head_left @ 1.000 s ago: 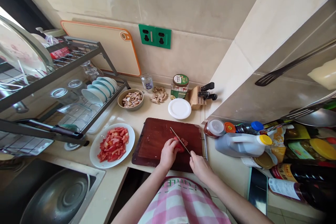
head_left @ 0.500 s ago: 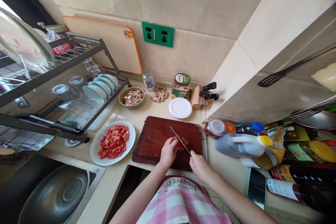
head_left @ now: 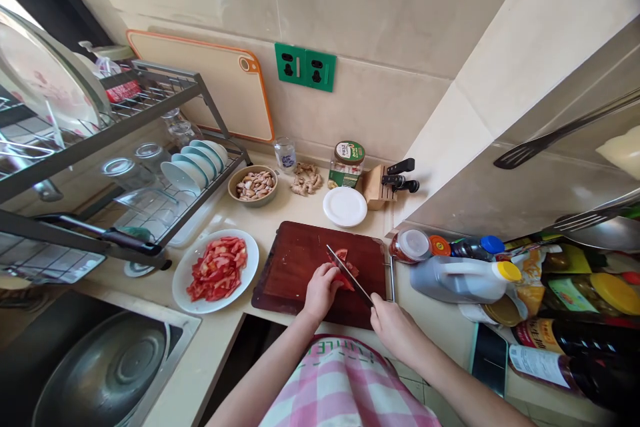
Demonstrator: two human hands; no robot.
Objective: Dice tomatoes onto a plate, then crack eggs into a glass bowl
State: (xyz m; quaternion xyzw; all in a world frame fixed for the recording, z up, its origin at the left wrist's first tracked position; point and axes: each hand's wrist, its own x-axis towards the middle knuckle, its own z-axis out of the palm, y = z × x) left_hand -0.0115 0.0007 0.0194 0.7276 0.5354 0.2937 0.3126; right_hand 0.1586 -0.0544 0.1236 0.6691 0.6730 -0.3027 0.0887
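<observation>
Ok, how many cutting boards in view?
2: a dark wooden cutting board on the counter, and an orange-rimmed cutting board leaning on the wall. Others could be hidden.

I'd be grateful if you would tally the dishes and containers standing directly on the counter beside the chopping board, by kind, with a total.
Plates: 2 (one holding cut tomato, one small and white)
Bowls: 1 (tan bowl)
Glass tumblers: 1
Glass jars: 1
Total: 5
</observation>
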